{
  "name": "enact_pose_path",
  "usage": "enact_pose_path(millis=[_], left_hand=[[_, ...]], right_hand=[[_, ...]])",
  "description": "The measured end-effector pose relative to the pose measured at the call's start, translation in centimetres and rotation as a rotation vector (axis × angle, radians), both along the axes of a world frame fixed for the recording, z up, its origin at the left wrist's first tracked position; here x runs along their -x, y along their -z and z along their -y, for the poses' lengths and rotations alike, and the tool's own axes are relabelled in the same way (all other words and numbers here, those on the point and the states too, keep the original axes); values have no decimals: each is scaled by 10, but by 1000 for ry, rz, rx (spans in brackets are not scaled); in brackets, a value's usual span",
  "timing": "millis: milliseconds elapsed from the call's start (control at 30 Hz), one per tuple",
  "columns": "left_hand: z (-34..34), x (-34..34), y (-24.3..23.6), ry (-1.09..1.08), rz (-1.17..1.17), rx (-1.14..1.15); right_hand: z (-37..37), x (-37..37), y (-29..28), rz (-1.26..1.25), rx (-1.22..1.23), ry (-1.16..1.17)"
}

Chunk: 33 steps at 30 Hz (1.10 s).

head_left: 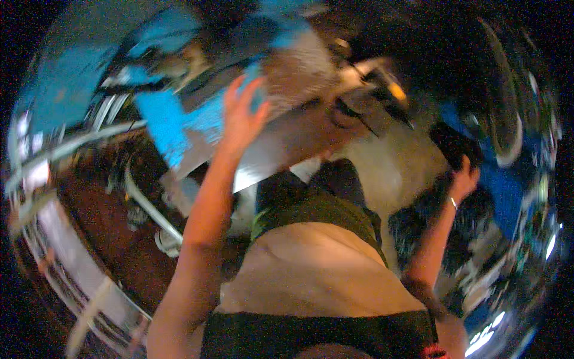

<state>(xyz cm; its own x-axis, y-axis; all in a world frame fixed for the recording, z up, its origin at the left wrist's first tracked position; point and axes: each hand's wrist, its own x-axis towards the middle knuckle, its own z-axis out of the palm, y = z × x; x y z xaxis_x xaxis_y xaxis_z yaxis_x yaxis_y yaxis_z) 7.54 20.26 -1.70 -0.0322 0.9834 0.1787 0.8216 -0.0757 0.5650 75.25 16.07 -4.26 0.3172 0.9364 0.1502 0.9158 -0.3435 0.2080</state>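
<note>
The whole picture is smeared by motion. My left hand (242, 116) is raised in front of me with its fingers spread, and nothing shows in it. Behind it lie a bright blue patch (164, 122) and a brownish flat surface (299, 66), both too blurred to name. Out to the right is my right hand (464, 180), with a thin light band (454, 204) at the wrist. A black shape (454, 143) meets its fingertips; whether the hand grips it I cannot tell.
A pale curved tube (149, 206) runs at the left over a dark brown floor (89, 197). Small dark items and an orange light (397, 91) stand ahead to the right. Blue material (501, 191) hangs or lies beyond my right hand.
</note>
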Motion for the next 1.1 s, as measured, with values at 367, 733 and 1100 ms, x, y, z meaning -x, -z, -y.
enact_pose_path(millis=[367,733,1100], left_hand=[[-157,38,-9,1,-576,436],[37,19,5,114,-224,359],[179,101,15,-322,139,208]], right_hand=[[-146,359,-149,-1341,-231,-280],[-236,588,-56,-1948,382,-171],[-247,603,2,-1944,393,-67]])
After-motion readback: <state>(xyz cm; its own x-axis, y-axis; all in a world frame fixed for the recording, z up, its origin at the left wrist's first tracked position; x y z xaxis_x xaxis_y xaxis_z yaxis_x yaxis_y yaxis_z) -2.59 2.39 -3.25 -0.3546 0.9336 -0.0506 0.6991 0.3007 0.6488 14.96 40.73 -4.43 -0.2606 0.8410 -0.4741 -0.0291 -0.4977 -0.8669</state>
